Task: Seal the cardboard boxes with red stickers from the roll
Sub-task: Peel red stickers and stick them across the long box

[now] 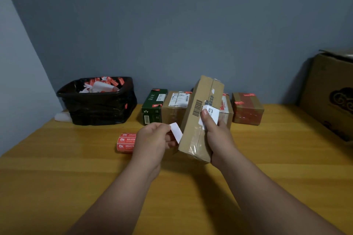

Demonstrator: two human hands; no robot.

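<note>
My right hand [217, 137] grips a long cardboard box [198, 118], tilted on end above the table, with my thumb on a white label near its barcode. My left hand [152, 139] pinches a white strip of paper [176, 131] right beside the box's left side; its face shows white, so I cannot tell whether it is a sticker or backing. The roll of red stickers [126, 142] lies on the table just left of my left hand.
A black bin [99, 105] with red and white scraps stands back left. Against the wall sit a green box [152, 107], a brown box [175, 105] and a reddish box [247, 108], each bearing red stickers. A large carton [328, 93] occupies the right edge of the wooden table [76, 168].
</note>
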